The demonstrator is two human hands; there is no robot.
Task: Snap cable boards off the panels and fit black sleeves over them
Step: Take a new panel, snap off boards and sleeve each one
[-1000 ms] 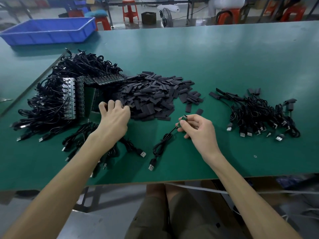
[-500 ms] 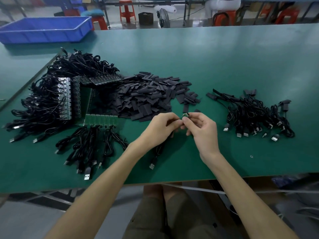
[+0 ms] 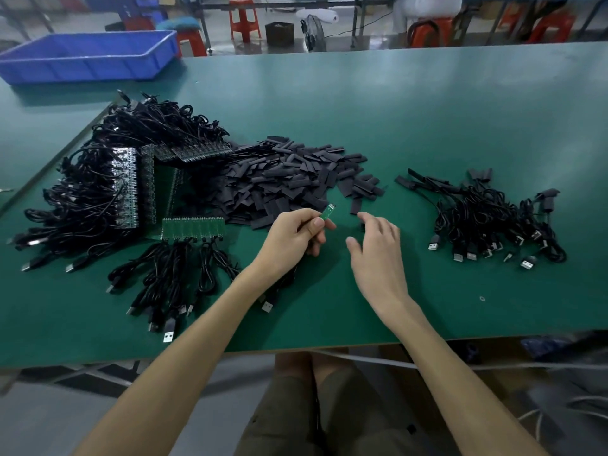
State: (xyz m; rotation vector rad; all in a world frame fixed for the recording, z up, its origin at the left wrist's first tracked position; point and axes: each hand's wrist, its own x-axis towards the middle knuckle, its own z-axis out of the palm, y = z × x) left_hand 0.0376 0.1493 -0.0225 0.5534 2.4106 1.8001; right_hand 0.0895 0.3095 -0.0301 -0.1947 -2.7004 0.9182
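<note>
Head: left hand pinches board at sleeve pile edge; right hand relaxed.

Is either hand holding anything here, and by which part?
The left hand pinches the small green cable board by its lower end; the right hand holds nothing.

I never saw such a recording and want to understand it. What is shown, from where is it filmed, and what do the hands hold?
No machine: a person works with bare hands, filmed by a camera worn on the head, looking down. On the green table lie cables joined to green panels, a pile of black sleeves, and on the right a bundle of sleeved cables. The left hand pinches one small green board; the right hand is open and holds nothing.
</note>
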